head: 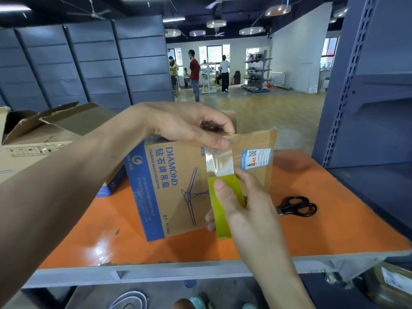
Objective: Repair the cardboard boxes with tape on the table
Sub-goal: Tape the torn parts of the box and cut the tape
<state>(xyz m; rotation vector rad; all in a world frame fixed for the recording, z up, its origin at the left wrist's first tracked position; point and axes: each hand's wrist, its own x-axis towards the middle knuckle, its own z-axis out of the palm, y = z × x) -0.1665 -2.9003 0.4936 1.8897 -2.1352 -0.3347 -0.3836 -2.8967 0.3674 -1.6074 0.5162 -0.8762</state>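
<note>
The Diamond ceiling fan box (178, 197) stands on edge on the orange table (124, 230), printed face toward the person, top edge with its raised flap uppermost. The left hand (189, 123) reaches over that top edge and pinches it, thumb in front and fingers curled behind, pinning the free end of the clear tape strip (219, 162) to the cardboard. The right hand (247, 208) grips the yellow-green tape roll (221, 226), thumb on the outer face and fingers wrapped behind, low against the box face. The strip runs taut between the two hands, just beside the blue energy label (256, 159). To lay this strip well, keep the left thumb firmly on the anchored end so it cannot lift. Draw the roll straight down, parallel to the box edge, under even tension, otherwise the strip is likely to wrinkle or trap air. Rub the strip flat against the face before cutting. The black scissors (297, 206) lie on the table to the right, within reach for the cut. A second, open cardboard box (44, 130) waits at the left.
</note>
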